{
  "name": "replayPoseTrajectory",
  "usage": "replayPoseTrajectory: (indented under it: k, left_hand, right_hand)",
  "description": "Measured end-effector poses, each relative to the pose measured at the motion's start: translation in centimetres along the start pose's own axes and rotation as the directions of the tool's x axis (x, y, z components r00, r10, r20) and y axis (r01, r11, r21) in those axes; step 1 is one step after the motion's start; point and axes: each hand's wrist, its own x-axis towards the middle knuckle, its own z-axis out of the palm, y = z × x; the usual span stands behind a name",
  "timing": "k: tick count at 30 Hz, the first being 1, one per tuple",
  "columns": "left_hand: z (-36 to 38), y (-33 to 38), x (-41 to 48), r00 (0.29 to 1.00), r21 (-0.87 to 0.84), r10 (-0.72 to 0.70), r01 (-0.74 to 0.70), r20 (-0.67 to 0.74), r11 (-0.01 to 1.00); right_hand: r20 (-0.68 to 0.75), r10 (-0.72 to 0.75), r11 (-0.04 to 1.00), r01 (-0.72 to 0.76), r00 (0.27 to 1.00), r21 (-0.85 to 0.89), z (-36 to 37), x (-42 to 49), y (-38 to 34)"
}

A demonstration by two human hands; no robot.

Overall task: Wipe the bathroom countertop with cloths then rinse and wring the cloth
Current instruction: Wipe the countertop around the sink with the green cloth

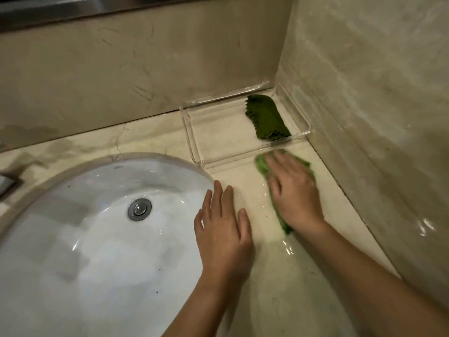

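At lower centre the left hand is laid flat on the tabletop, fingers straight. Right of centre the green cloth is pressed under the spread fingers of the right hand. Judged soft and limp, it is best gathered whole. Beyond, a darker cloth is kept in a clear tray.

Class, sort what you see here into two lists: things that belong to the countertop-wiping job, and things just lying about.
In the job: light green cloth under the right hand; countertop; sink basin, for rinsing; dark green cloth, probably a spare.

Just lying about: clear tray holding that dark cloth; drain stopper. The left hand rests flat, idle.
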Motion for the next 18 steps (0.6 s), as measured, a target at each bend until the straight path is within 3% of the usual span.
replayPoseTrajectory:
  k: [3,6,9,11,14,16,18]
  left_hand:
    - [-0.5,-0.7,-0.1,0.994,-0.14,-0.086,0.076,-0.067,0.987]
    - [-0.9,-2.3,0.3,0.986,-0.203,-0.151,0.133,-0.076,0.97]
    - [-1.7,-4.0,1.4,0.996,-0.106,-0.069,0.062,-0.063,0.992]
    - [-2.3,-5.0,2.0,0.998,-0.058,-0.03,0.027,-0.062,0.998]
    - [-3.4,-6.0,1.8,0.998,-0.039,-0.012,0.01,-0.067,0.999]
    - [-3.9,-6.4,1.3,0.998,-0.047,-0.015,0.012,-0.065,0.999]
    - [-4.2,-6.5,0.7,0.999,-0.051,-0.004,0.002,-0.047,0.999]
  right_hand:
    - [0.114,-0.222,0.975,0.218,0.968,0.044,-1.0,-5.2,-0.6]
    - [0.074,-0.108,0.992,0.103,0.991,0.069,-2.1,-5.9,2.0]
    - [-0.003,0.054,0.998,-0.054,0.999,0.016,-0.7,-0.8,1.4]
    - [0.002,-0.015,1.0,0.015,1.0,0.001,0.5,0.5,-1.5]
    - [0.115,-0.289,0.957,0.285,0.95,0.053,0.5,-3.9,-3.8]
    - [0.162,-0.316,0.947,0.301,0.935,0.11,-0.9,-6.4,-1.9]
    - [0.151,-0.212,0.975,0.199,0.965,0.1,-1.9,-6.2,1.0]
